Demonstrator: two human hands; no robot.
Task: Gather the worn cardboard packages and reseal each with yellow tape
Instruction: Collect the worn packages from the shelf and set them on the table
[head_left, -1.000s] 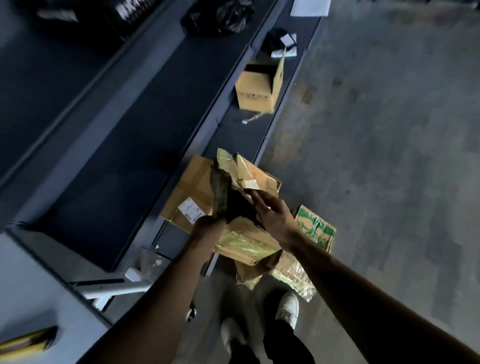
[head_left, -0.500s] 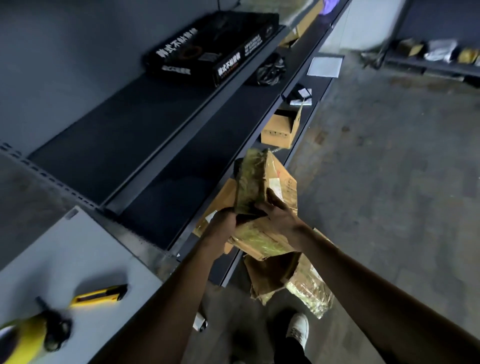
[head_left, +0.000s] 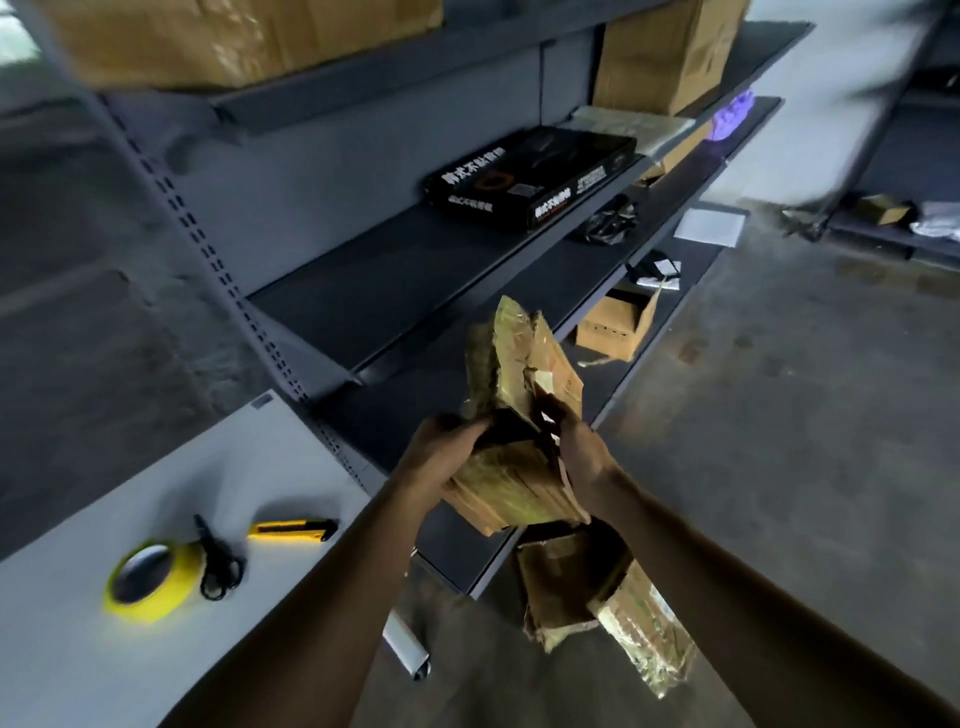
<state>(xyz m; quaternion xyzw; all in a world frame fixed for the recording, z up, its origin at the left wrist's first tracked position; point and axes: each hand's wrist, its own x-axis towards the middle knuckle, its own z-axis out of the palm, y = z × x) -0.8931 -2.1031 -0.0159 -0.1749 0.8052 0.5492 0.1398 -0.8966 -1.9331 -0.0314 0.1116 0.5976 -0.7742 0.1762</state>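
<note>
Packages of worn cardboard (head_left: 511, 483) sit gripped in left hand (head_left: 436, 457) and right hand (head_left: 584, 457); yellow tape (head_left: 171, 592) lies at eight o'clock

The top carton (head_left: 234, 41) runs off the upper edge; the black box's (head_left: 530, 176) lettering is blurred; the worn packages (head_left: 509, 483) hide the right hand's (head_left: 584, 457) fingers.

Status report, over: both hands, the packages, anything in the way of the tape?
Left hand, right hand: both grip worn packages, held in the air. Yellow tape on white table, untouched. Scissors beside the roll, utility knife nearby.
</note>
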